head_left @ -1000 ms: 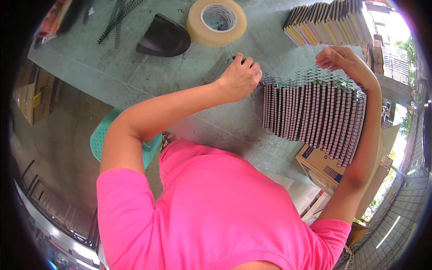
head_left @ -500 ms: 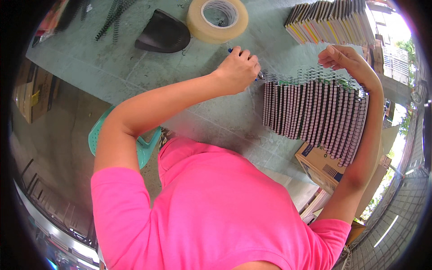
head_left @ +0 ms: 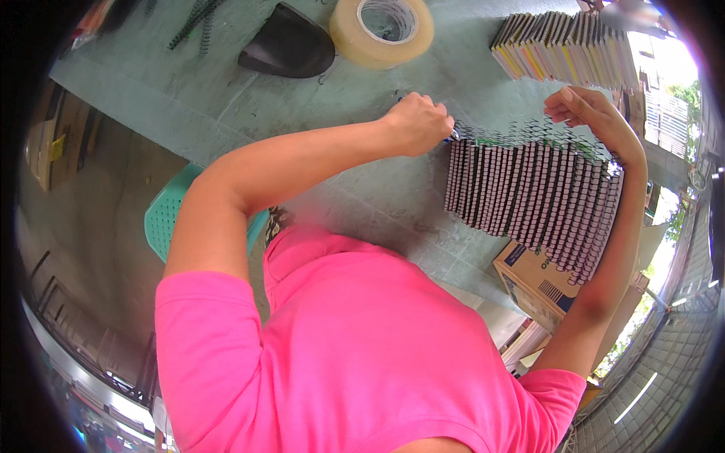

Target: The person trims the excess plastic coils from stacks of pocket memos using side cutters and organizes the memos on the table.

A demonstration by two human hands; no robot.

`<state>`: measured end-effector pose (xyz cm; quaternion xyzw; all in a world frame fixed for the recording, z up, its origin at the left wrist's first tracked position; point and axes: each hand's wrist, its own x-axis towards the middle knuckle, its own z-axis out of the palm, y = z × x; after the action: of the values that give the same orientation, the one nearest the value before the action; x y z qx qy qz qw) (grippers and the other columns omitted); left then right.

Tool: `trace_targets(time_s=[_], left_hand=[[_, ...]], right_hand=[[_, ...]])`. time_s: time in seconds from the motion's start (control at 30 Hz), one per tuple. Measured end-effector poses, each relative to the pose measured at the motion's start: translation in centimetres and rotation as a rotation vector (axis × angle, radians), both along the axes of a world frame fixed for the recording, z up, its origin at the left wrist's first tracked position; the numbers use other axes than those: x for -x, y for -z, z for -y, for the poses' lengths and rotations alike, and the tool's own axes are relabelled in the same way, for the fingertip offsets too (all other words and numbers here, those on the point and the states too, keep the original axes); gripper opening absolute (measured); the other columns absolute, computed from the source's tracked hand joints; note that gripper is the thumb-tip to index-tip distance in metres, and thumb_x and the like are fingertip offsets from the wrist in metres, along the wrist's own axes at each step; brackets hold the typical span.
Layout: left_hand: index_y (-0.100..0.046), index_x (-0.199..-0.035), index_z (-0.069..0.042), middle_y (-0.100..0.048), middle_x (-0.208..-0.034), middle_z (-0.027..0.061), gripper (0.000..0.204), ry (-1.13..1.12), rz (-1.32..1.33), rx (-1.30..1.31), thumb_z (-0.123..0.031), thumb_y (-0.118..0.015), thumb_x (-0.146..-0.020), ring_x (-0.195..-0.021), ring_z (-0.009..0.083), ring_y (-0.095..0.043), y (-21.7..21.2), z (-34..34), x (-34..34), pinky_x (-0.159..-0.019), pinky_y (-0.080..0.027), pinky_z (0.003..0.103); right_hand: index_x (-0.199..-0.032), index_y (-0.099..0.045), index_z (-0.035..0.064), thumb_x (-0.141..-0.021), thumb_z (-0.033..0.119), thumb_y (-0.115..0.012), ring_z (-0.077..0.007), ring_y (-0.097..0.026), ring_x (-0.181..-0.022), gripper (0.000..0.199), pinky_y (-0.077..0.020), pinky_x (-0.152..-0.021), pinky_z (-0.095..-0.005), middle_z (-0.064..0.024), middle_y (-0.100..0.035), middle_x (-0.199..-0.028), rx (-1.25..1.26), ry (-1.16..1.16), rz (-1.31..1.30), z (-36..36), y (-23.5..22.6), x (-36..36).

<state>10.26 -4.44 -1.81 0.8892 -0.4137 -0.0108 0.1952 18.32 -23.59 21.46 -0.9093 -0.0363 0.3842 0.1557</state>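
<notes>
My left hand (head_left: 419, 123) is curled shut, pinching a small tool at the near-left corner of one row of spiral-bound notebooks (head_left: 536, 200). My right hand (head_left: 593, 113), fingers loosely together, rests on its far edge. Beyond: one tape roll (head_left: 381, 30) and a second notebook row (head_left: 563, 45).

Counter (head_left: 226, 98): pale grey-green, mottled.
Tape roll (head_left: 381, 30): translucent tan, white core.
Curved scoop-like object (head_left: 287, 51): black.
Row of spiral-bound notebooks (head_left: 529, 196): dark edges striped pink-white, black wire coils.
Second book stack (head_left: 566, 45): yellow, white, dark spines.
Stool (head_left: 162, 219): teal, perforated.
Shirt (head_left: 340, 355): bright pink.
Carton (head_left: 536, 283): brown, blue print.
</notes>
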Motion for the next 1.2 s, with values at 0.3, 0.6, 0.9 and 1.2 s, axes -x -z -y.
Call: trace_targets(time_s=[0.3,0.6,0.9,1.2], left_hand=[[-0.063,-0.088,-0.005,-0.059,-0.089,0.01,0.023,-0.033,0.108,0.089,-0.024,-0.062,-0.076,-0.088,0.0257,-0.056,-0.3,-1.2,0.6,-0.08,-0.041,0.042],[-0.06,-0.093,-0.004,-0.058,-0.09,0.01,0.03,-0.082,0.114,0.093,-0.022,-0.064,-0.07,-0.087,0.0266,-0.056,-0.2,-0.8,1.1,-0.08,-0.042,0.044],[-0.058,-0.082,-0.005,-0.059,-0.081,0.0081,0.018,-0.045,-0.084,0.072,-0.015,-0.064,-0.068,-0.074,0.0243,-0.06,0.4,0.2,0.6,-0.068,-0.045,0.035],[-0.06,-0.094,-0.006,-0.057,-0.086,0.0085,0.034,-0.1,0.114,0.211,-0.019,-0.069,-0.064,-0.083,0.0257,-0.057,0.5,-1.7,1.2,-0.072,-0.044,0.039]], right_hand=[[-0.102,-0.061,-0.0031,-0.089,0.058,-0.043,-0.0172,-0.061,-0.09,0.064,-0.0455,-0.082,-0.0287,-0.0109,-0.064,-0.095,-0.019,0.017,-0.007,0.1,-0.2,0.0],[-0.101,-0.061,-0.0033,-0.089,0.057,-0.044,-0.0172,-0.061,-0.09,0.064,-0.0454,-0.083,-0.0288,-0.0113,-0.065,-0.094,-0.026,0.024,-0.017,0.3,-0.1,0.1],[-0.102,-0.061,-0.003,-0.089,0.058,-0.044,-0.0182,-0.061,-0.092,0.064,-0.045,-0.084,-0.0296,-0.0118,-0.065,-0.096,-0.016,0.001,-0.013,0.2,-0.1,0.0],[-0.103,-0.061,-0.0029,-0.088,0.06,-0.044,-0.0181,-0.061,-0.092,0.066,-0.0451,-0.084,-0.0294,-0.0117,-0.064,-0.096,-0.002,0.006,-0.016,0.4,-0.1,0.0]])
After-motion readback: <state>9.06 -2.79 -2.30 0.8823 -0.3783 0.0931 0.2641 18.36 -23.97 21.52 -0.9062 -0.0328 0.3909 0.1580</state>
